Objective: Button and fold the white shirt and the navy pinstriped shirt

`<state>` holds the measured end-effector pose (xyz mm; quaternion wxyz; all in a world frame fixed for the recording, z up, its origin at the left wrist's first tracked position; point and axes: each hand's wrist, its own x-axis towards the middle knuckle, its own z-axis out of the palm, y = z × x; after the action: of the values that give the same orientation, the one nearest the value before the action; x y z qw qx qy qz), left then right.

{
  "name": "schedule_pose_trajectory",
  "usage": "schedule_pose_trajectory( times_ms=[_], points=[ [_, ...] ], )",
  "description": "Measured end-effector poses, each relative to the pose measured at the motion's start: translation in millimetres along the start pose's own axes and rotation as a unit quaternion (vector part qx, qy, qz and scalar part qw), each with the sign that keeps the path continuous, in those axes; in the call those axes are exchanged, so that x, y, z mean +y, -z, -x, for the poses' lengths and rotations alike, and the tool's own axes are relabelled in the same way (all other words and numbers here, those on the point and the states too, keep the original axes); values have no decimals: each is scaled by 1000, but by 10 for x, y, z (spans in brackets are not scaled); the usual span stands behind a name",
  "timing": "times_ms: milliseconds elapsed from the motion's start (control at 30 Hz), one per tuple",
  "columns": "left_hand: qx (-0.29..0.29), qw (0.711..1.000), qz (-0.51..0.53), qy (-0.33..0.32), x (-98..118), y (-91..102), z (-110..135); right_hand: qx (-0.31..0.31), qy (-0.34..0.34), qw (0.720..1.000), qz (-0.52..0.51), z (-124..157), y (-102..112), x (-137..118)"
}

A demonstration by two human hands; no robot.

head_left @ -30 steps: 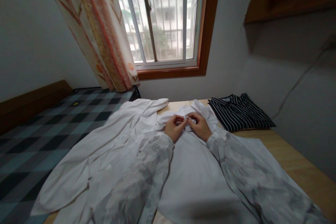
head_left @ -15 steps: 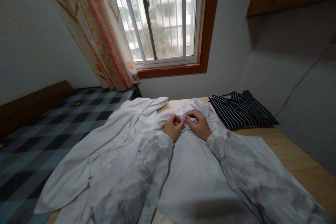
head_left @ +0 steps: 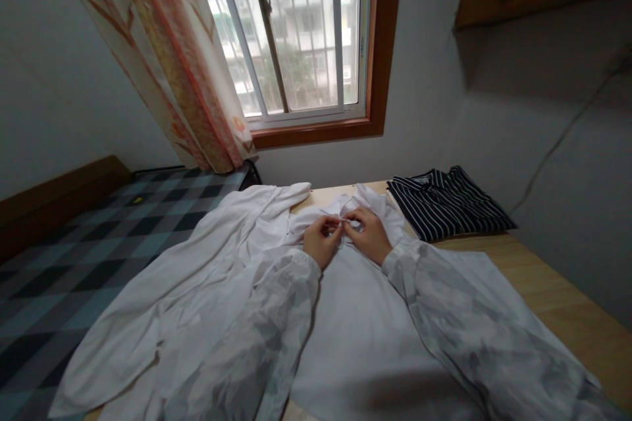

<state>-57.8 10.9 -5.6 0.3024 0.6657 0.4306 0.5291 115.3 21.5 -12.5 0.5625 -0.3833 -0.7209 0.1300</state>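
A white garment (head_left: 365, 335), probably a shirt, lies spread over the wooden table in front of me. At its gathered far end, my left hand (head_left: 322, 241) and my right hand (head_left: 369, 235) meet with their fingertips nearly touching. Thumb and forefinger of each are pinched together on a thin white string of the garment, and a small loop hangs below the fingertips. The fingers cover part of the string, so how it is knotted cannot be seen. Both of my forearms, in grey camouflage sleeves, rest low over the cloth.
Another stretch of white cloth (head_left: 197, 263) drapes along the left side, over the table edge. A folded black-and-white striped shirt (head_left: 449, 204) lies at the back right of the wooden table (head_left: 553, 276). Left is a checked bed (head_left: 89, 256); behind are a curtain (head_left: 187, 79) and window.
My hands stay together at the same spot, fingers shifting slightly on the string; a small loop now shows more clearly. The whole view has turned a little to the right.
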Motion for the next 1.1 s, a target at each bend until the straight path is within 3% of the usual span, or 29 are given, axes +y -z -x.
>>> schedule_pose_trajectory(
  times_ms=[400, 767, 1100],
  points=[
    [9, 1000, -16, -11, -16, -7, -4, -8, -25, 1000, 13, -1, 6, 8],
    [17, 999, -16, -28, -35, 12, -4, -53, -39, 996, -60, -13, 21, 29],
    [4, 1000, 6, -19, -3, -38, 31, -40, -47, 997, -40, 27, 32, 18]
  ],
)
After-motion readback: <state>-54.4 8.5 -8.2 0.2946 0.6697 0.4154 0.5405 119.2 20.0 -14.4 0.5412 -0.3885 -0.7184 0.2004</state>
